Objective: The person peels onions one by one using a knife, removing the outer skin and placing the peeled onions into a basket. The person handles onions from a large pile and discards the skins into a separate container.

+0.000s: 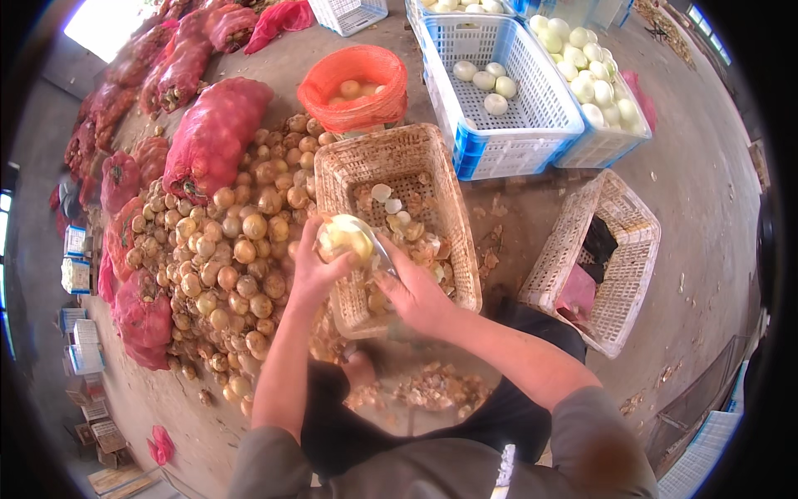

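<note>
My left hand (321, 262) holds a partly peeled onion (345, 240) above the near left part of a brown-stained plastic crate (467, 262). In my right hand (411, 290) is a knife (381, 252), its blade against the right side of the onion. Onion skins and a few pale peeled pieces (381, 193) lie in the crate below. Left of my hands spreads a large heap of unpeeled onions (240, 252). Behind the crate stands a container lined with red mesh (355, 109), with onions inside.
A blue and white crate (505, 146) with several peeled onions stands at the back right, beside a fuller crate (623, 140). A tilted crate (636, 274) holding dark and pink material is at right. Red mesh sacks of onions (215, 134) lie at left. Skins (442, 390) litter the floor between my legs.
</note>
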{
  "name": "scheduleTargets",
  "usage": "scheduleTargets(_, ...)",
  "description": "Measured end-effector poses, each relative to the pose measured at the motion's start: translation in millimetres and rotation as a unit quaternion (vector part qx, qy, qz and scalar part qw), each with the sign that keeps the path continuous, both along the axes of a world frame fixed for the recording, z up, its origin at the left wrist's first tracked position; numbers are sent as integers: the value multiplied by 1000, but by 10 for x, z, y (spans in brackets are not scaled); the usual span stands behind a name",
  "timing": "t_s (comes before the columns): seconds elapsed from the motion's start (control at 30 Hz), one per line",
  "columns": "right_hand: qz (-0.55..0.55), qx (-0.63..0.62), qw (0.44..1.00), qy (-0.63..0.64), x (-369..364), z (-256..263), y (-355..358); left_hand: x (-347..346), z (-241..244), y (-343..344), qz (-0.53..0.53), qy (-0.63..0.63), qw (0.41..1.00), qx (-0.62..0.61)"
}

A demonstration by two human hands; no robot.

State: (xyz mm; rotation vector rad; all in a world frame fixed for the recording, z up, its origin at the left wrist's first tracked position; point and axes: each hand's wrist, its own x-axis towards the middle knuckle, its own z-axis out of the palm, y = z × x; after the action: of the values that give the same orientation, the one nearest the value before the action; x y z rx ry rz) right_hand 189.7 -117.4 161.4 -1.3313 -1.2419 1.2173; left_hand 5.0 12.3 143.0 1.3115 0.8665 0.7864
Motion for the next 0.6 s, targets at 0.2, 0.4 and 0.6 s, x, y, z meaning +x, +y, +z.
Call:
scheduleTargets(0.2,11,-14,1000,16,-12,26,3,30,36,7,55,-6,998,-29)
scheduleTargets(0.4,24,-37,999,20,-112,44,-7,-50,-177,128,116,-50,992,-12)
scheduleTargets(0.6,-18,18,1000,1,-306,-156,5,61,-231,75,170,-131,971,-103)
